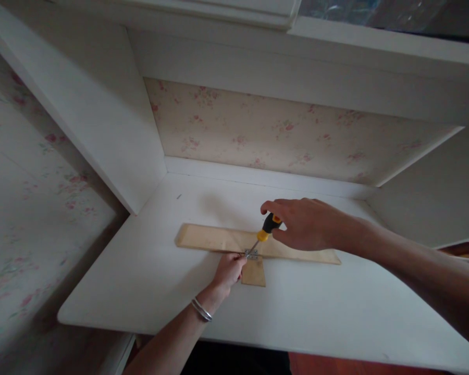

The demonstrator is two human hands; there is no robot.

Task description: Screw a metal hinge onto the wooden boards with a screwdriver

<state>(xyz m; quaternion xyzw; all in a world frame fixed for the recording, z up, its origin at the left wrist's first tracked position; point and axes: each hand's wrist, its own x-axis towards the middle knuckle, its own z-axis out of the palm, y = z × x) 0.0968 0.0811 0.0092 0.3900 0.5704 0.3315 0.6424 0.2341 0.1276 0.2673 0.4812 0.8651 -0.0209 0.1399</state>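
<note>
My right hand is closed around the black and yellow handle of a screwdriver. Its shaft slants down to the left, and the tip meets a small metal hinge. That hinge lies across the joint between a long pale wooden board and a short wooden piece. Beside the screwdriver tip, my left hand has its fingers pinched together at the hinge's left edge. What those fingers hold is too small to make out. A silver bangle circles the left wrist.
The wood lies flat on a white desk top. A white side panel rises at the left, and a cabinet overhangs the back. A small dark sliver lies toward the rear left. Floral wallpaper covers the back wall.
</note>
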